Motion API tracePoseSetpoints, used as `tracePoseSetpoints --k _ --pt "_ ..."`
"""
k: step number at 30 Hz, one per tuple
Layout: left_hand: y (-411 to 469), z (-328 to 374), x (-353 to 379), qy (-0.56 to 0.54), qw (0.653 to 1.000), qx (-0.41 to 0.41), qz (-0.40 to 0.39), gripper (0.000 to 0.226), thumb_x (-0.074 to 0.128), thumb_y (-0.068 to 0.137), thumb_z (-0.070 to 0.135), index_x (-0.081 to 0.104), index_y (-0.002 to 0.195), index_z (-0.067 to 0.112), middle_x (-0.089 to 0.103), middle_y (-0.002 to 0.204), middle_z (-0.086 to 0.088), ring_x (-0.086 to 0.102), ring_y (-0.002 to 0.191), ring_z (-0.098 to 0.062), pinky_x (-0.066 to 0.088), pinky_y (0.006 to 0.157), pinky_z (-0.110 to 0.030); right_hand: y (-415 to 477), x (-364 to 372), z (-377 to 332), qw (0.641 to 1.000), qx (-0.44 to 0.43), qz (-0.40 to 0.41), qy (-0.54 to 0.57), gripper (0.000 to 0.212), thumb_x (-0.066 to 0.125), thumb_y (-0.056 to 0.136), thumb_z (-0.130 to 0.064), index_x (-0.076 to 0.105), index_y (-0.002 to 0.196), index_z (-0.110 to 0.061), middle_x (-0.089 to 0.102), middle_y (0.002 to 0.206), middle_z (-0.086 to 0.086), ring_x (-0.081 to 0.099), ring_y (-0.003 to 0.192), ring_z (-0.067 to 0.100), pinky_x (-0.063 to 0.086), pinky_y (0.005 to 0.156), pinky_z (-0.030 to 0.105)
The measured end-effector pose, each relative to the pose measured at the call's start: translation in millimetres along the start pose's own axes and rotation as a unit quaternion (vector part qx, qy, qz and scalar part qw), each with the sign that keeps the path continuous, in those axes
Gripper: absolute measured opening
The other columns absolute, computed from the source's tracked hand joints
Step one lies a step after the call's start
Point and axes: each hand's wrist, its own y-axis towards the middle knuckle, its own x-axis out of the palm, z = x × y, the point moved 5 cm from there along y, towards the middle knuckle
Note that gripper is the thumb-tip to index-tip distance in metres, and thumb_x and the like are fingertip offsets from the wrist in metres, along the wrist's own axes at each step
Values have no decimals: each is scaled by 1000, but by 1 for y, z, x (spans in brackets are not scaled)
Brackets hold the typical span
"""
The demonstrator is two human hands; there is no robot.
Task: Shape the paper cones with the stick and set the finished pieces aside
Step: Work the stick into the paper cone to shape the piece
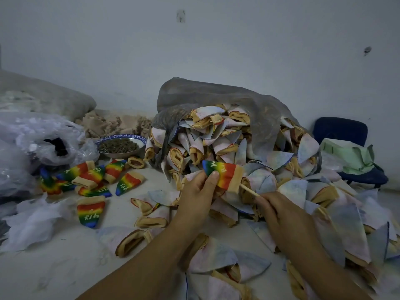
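One rainbow cone point(225, 174), tapered, pinched in left grip point(195, 191) | right grip point(279, 213) clasps thin wooden stick point(250, 189)

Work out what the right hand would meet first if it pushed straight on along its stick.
Probably the rainbow cone, at its tan rim; the left hand pinches it, the stick in the right hand enters it.
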Motion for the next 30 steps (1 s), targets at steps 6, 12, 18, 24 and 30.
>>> tracePoseSetpoints --k 6,12,18,24,30 --pt "-8 -4 8 -37 997 -44 -48 28 62 84 60 70 101 39 74 101 -5 69 100 -26 50 97 -54 3 2 -1 999 -9 -19 28 38 37 90 -41 65 87 -16 60 75 -6 56 67 11 46 56 26" --pt "-6 -9 8 -74 993 -73 -61 27 63 86 47 72 105 30 74 104 -14 68 101 -38 48 96 -61 1 0 7 999 15 -21 23 32 40 91 -41 64 87 -20 58 76 -10 55 67 7 46 56 29" --pt "1 -9 -3 -154 985 -77 17 30 69 78 44 68 84 14 68 72 -1 63 65 -15 52 60 -26 2 -6 6 1000 4 -13 -17 36 43 88 -45 68 79 -21 60 67 -6 55 59 9 47 48 31" --pt "4 -7 -9 -212 972 -92 36 14 66 87 28 71 81 17 64 70 0 53 57 -8 44 57 -20 7 -5 -1 998 -30 -51 -35 56 29 84 -59 70 75 -21 62 65 -5 54 57 8 39 49 23" --pt "5 -4 -10 -291 950 -104 45 13 57 97 16 67 101 8 76 83 -4 72 72 -11 55 60 -19 4 7 -15 989 -58 -130 -38 69 17 82 -65 70 80 -20 61 63 -3 55 56 11 42 52 29"
